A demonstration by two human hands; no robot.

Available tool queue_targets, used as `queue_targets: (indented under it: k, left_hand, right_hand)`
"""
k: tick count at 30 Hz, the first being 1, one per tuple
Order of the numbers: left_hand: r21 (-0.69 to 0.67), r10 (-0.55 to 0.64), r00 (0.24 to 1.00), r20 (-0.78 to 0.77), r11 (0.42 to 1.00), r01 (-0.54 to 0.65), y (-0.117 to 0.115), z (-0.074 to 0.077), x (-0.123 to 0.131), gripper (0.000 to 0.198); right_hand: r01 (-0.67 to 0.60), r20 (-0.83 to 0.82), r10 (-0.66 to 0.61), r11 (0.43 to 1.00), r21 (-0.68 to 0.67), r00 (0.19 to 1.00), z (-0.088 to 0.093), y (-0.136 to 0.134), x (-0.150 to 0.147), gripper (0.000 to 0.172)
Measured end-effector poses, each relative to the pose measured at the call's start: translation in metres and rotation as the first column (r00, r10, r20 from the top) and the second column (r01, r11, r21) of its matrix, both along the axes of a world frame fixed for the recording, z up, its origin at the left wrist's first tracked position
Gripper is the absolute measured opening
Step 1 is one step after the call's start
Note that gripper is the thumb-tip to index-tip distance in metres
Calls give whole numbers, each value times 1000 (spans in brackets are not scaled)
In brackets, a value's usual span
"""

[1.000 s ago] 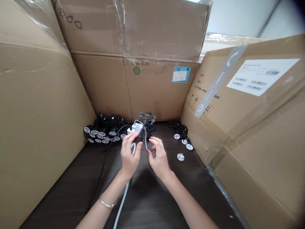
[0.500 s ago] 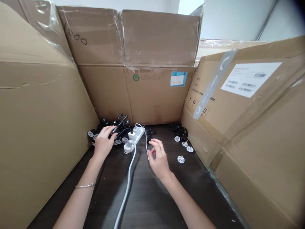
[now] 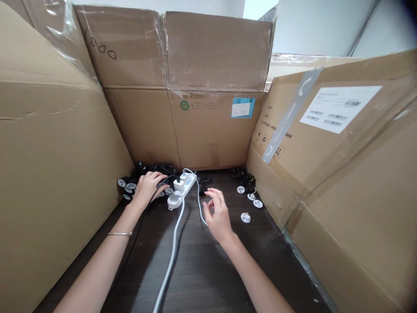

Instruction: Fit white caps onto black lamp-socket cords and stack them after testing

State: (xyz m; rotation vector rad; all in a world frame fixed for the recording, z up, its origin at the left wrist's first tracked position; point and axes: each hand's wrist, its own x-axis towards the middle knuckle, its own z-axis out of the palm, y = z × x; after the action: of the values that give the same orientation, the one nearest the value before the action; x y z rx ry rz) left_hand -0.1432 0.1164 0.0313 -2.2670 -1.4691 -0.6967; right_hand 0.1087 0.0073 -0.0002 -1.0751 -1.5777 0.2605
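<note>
My left hand (image 3: pixel 147 187) lies with its fingers stretched flat over a pile of small black devices with round white bases (image 3: pixel 130 186) at the back left; nothing shows in its grip. A white power strip (image 3: pixel 180 191) with two white chargers plugged in lies just right of it. Its thick white cord (image 3: pixel 169 261) runs toward me. A thin white cable (image 3: pixel 199 198) loops from a charger down to the thumb side of my right hand (image 3: pixel 217 214), whose fingers are loosely curled round its end. A bracelet sits on my left wrist.
Big cardboard boxes wall in the dark tabletop (image 3: pixel 208 278): one left (image 3: pixel 48 156), one behind (image 3: pixel 202 126), one right (image 3: pixel 342 174). Loose white discs (image 3: pixel 245 217) and more black devices (image 3: pixel 243 174) lie at the back right. A black cord (image 3: pixel 146 208) runs beside my left arm.
My left hand carried a black device from the middle to the left pile and now rests flat there without it. My right hand stayed by the thin cable, drifting slightly toward me.
</note>
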Motion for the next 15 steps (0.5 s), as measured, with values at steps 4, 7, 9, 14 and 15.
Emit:
queue_targets:
  k: [4, 7, 9, 14, 15]
  left_hand:
    - [137, 26, 974, 224, 989, -58, -9, 17, -8, 33]
    - [233, -9, 913, 409, 968, -95, -20, 35, 12, 35]
    - [226, -104, 915, 391, 974, 14, -25, 40, 43, 33]
    - [-186, -370, 928, 41, 910, 371, -13, 6, 128, 44]
    - [-249, -341, 940, -21, 912, 326, -8, -4, 138, 46]
  right_hand:
    - [59, -98, -59, 998, 0, 993, 3, 6, 8, 24]
    - [117, -200, -119, 993, -21, 973, 6, 9, 14, 25]
    - [145, -254, -154, 988, -52, 955, 7, 10, 17, 25]
    - [189, -289, -202, 979, -75, 936, -2, 20, 27, 26]
    - [208, -273, -221, 975, -75, 936, -6, 23, 30, 27]
